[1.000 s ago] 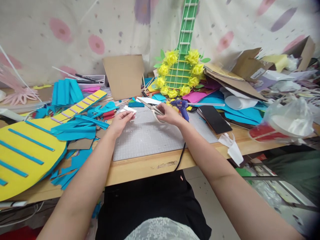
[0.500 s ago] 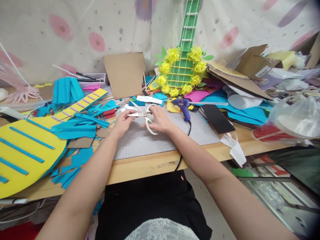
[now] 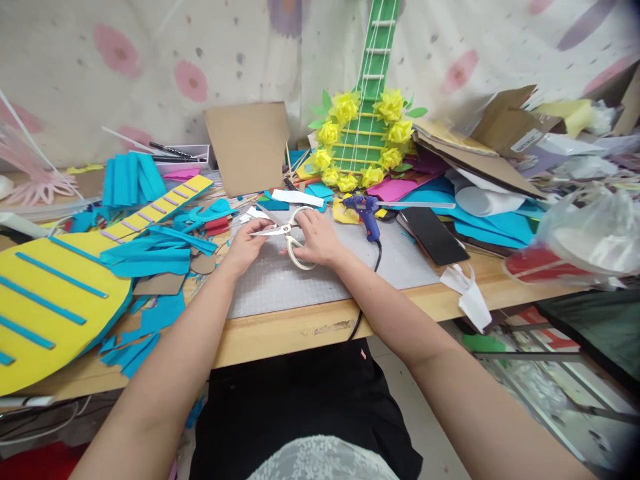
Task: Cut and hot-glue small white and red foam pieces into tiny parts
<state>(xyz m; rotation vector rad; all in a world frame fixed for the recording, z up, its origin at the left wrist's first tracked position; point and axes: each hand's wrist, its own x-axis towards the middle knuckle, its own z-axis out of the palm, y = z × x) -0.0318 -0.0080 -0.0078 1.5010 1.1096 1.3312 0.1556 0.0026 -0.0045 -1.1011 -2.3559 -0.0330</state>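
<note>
Scissors: (image 3: 286, 229) above the grey mat (image 3: 285, 288) on the desk (image 3: 280, 337), between both hands; long axis roughly crosswise, spread blades pointing left, handle loops right.
Right hand: (image 3: 319, 237) clamped on the scissors' handles.
Left hand: (image 3: 245, 247) fingertips bunched beside the blade tips; cannot tell whether they pinch anything.
Pale box: (image 3: 212, 159) dark pens (image 3: 175, 153) lie across it.
Red-and-white cup: (image 3: 541, 262) under clear plastic (image 3: 603, 230); contents unclear.
</note>
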